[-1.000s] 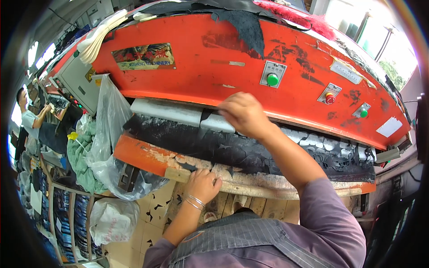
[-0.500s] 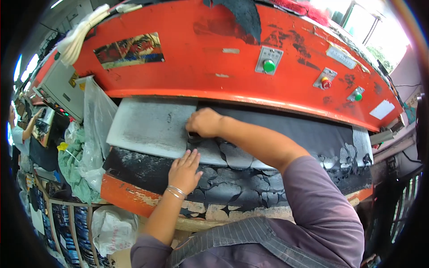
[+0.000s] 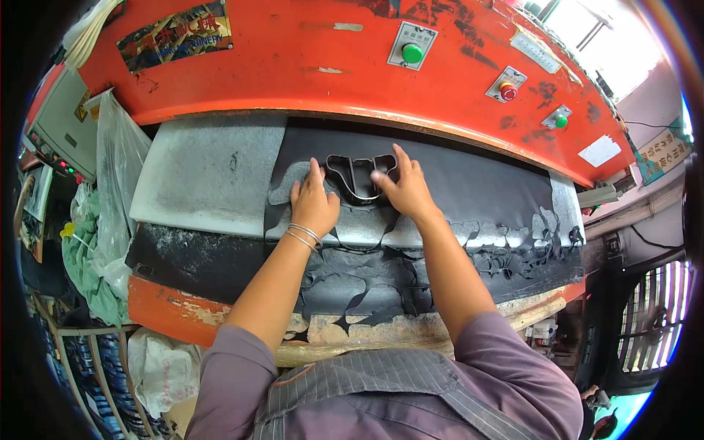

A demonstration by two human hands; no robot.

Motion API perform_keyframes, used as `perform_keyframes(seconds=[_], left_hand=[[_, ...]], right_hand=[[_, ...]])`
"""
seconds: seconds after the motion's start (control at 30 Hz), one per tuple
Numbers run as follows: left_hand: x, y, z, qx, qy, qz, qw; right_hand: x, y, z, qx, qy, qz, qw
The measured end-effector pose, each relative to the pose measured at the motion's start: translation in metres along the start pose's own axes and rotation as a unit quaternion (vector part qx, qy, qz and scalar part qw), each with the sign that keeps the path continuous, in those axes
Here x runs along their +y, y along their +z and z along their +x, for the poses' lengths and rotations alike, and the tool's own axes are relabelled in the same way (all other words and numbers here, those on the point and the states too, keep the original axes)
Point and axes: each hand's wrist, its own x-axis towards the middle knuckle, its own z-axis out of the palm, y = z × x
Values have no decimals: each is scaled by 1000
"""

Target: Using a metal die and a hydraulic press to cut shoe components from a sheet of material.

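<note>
Cutting die (image 3: 353,180) lies lengthwise toward the surface's (image 3: 205,172) right edge, right hand (image 3: 412,193) straddling that end, hold unclear, left hand (image 3: 316,208) spread, empty.

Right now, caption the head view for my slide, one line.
Right hand touching a hollow metal die on black sheet material, left hand beside it, before an orange-red machine.

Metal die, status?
Metal die on black sheet. Right hand at its right side, grip unclear; left hand open beside it. Black scraps along near side.
</note>
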Motion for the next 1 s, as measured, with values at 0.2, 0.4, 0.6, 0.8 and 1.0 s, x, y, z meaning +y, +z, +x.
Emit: perform_keyframes(seconds=[0.2,0.4,0.6,0.8,1.0], left_hand=[[7,4,-6,7,11,14,1000],[17,-9,-12,1,-7,14,1000],[18,-14,-2,14,21,59,998],[11,-24,2,104,-14,16,994],[148,-68,65,289,334,-106,891]], right_hand=[[28,1,-23,-12,-173,-87,981],[19,-4,-36,32,-219,-122,968],[13,-4,-28,47,-220,-157,962],[18,-64,-36,76,-109,133,982],[107,-237,42,601,-145,131,775]])
